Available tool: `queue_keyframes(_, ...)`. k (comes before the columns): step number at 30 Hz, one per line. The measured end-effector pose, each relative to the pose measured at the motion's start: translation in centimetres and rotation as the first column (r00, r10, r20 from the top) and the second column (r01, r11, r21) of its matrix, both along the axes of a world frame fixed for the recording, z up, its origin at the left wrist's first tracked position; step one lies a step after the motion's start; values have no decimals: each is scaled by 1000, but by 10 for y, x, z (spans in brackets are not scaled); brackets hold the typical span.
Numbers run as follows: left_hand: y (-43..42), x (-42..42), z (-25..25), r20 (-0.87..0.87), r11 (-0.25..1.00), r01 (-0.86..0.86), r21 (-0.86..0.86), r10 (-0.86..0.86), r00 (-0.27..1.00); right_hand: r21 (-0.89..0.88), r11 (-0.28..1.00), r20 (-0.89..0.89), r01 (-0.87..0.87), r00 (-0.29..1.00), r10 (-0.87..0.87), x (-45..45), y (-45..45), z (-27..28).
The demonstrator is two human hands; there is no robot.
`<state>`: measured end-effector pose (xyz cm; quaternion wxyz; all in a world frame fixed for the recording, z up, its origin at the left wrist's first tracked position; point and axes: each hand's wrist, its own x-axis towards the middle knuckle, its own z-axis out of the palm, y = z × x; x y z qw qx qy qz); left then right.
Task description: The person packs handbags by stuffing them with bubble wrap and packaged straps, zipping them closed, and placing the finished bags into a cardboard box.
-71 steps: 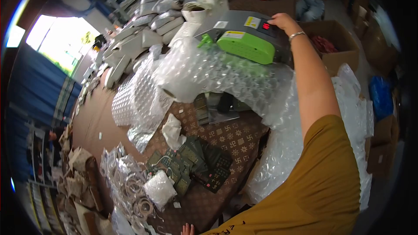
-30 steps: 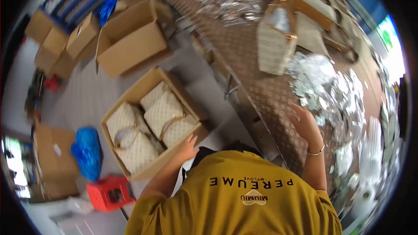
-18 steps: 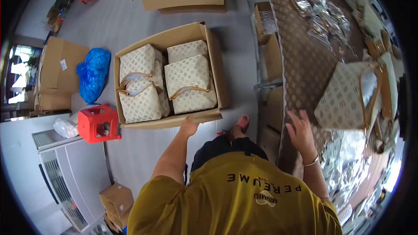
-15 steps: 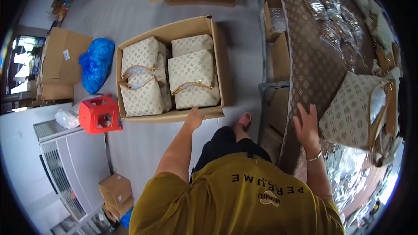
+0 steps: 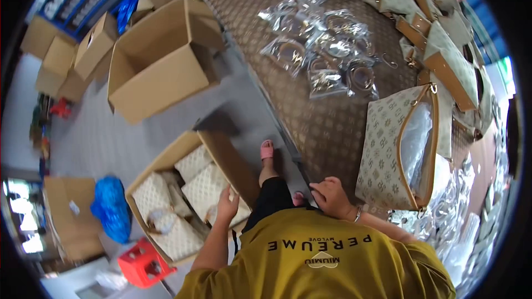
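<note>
My left hand (image 5: pixel 227 207) is over the near right part of a cardboard box (image 5: pixel 226 158) on the floor, its fingers apart and holding nothing. Cream patterned bags (image 5: pixel 204 188) with tan trim fill that box. My right hand (image 5: pixel 332 196), with a bracelet at the wrist, is at the table's near edge, its fingers curled with nothing visible in them. Just right of it on the brown patterned table (image 5: pixel 316 133) lies a cream bag (image 5: pixel 382 149), its zip open and clear plastic inside. Farther up lie several clear packets of straps (image 5: pixel 332 44).
A large open carton (image 5: pixel 160 83) stands on the floor at upper left. A blue plastic bundle (image 5: pixel 111 207) and a red stool (image 5: pixel 145 263) are at lower left. More bags (image 5: pixel 451 72) are heaped along the table's far right, above crumpled clear plastic (image 5: pixel 451 216).
The view has swung from the bubble wrap and green machine to the floor box and table. My right hand, lately spread over the table, has curled at its edge. My left hand has shifted over the box.
</note>
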<state>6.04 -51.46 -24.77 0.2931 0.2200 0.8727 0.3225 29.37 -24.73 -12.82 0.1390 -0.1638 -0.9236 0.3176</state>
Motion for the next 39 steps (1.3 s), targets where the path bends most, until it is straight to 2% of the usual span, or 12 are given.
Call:
queue_keyframes(2,89,-70,33,-247,970,195,143,-156,956,-279,950,-10,139,989,-148,-21,8,4)
queue_keyframes(8,344,-205,146,-635,659,707,257,-436,637,-337,716,-66,612,743,-666,-98,54,1)
queue_keyframes(10,394,-220,159,-757,274,962,-18,-632,166,-362,613,-36,702,647,-762,-126,65,6)
queue_keyframes(14,441,-247,130,-784,9,997,-74,-618,-53,-237,699,-13,674,718,-696,-190,108,36)
queue_keyframes(20,454,-247,140,-732,-146,989,-4,-674,-103,-207,691,145,692,720,-678,-238,150,73)
queue_keyframes(23,462,-244,145,-649,-248,969,23,-741,-174,170,813,119,557,807,-579,-254,166,76)
queue_keyframes(25,476,-246,146,-401,-161,986,49,-907,-128,417,734,97,536,777,-622,-272,174,51)
queue_keyframes(26,476,-238,156,-503,-141,990,13,-857,-115,519,653,76,552,731,-678,-280,178,31)
queue_keyframes(28,471,-234,166,-603,-154,985,-81,-779,-172,315,796,190,516,788,-586,-284,189,-2)
queue_keyframes(34,468,-247,150,-680,-228,962,-153,-682,-269,247,900,314,359,849,-424,-262,181,28)
queue_keyframes(36,474,-230,179,-688,-219,965,-145,-679,-257,57,805,-74,591,806,-587,-253,179,51)
queue_keyframes(39,465,-192,262,-667,-216,969,-119,-706,-240,-78,755,-153,652,740,-655,-241,172,105)
